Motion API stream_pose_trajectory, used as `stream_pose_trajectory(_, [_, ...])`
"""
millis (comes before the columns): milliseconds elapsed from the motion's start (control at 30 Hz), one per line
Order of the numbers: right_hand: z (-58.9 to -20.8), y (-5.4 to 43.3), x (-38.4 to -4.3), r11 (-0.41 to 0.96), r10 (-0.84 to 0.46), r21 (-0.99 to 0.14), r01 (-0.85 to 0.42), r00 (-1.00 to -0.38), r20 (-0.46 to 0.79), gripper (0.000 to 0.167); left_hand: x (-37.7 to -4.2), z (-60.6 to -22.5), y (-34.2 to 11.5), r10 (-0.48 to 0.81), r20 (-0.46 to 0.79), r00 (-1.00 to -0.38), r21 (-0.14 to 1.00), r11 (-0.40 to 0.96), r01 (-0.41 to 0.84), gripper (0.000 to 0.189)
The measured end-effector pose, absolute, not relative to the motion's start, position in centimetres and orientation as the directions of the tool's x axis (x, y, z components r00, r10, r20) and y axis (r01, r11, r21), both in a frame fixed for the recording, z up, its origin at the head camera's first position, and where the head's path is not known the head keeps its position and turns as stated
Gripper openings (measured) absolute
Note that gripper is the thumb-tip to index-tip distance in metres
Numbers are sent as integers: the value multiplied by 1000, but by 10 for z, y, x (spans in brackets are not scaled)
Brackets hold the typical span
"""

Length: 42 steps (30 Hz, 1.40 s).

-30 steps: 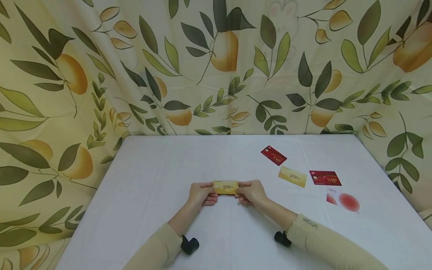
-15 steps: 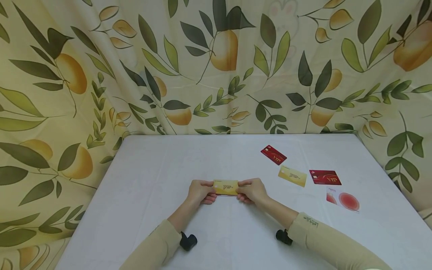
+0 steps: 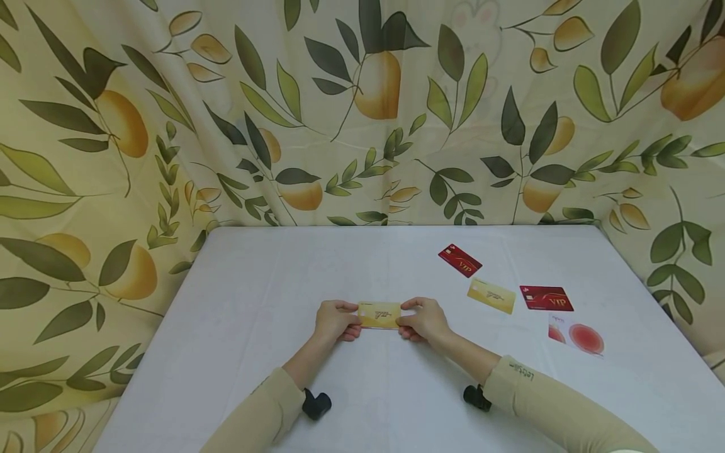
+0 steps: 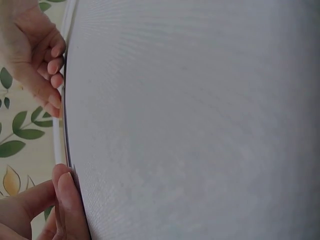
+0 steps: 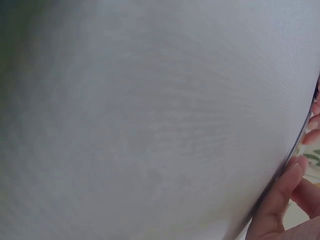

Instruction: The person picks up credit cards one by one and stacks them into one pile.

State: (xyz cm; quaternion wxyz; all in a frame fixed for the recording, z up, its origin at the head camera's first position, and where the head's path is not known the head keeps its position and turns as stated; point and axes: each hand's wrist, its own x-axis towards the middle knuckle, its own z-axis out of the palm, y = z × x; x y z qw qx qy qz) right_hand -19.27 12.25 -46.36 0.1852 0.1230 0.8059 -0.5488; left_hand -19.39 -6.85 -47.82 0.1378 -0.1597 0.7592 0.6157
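Note:
A gold card [image 3: 379, 314] with dark lettering is held level between both hands near the table's middle. A thin reddish edge shows along its near side, so at least one more card seems to lie beneath it. My left hand [image 3: 338, 321] pinches the left short end between thumb and fingers. At the opposite end, my right hand [image 3: 425, 319] pinches the right short edge the same way. In the left wrist view the left thumb and fingertips [image 4: 67, 190] press together at a thin dark edge. The right wrist view shows right fingertips [image 5: 290, 180] at a similar edge.
To the right lie a tilted red VIP card [image 3: 460, 260], another gold card [image 3: 491, 296], a second red VIP card [image 3: 547, 298] and a white card with a red circle [image 3: 576, 335]. A white cloth covers the table [image 3: 255, 270]; a fruit-patterned curtain [image 3: 351, 157] hangs behind.
The right fingers have shifted slightly outward along the card's end. The strip showing beneath the gold card's near edge looks narrower than a second ago. The loose cards have not moved.

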Motion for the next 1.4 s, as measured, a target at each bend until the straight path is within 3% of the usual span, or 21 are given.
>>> stream_pose_trajectory(300, [-460, 125, -191, 306, -46, -855, 419, -891, -453, 32, -194, -479, -72, -68, -410, -910, 896, 154, -415, 30])
stream_pose_trajectory(667, [-437, 156, -185, 204, -64, -854, 479, -864, -500, 36, -198, -465, -66, -28, -499, -866, 866, -30, -498, 25])
stream_pose_trajectory(967, [-421, 207, -188, 23, -72, -853, 521, -850, -521, 53, -204, -456, -32, 57, -505, -861, 858, -78, -508, 27])
stream_pose_trajectory(1400, [-422, 262, -183, -160, 2, -824, 543, -835, -550, 66, -218, -456, 37, 169, -491, -854, 859, -70, -508, 23])
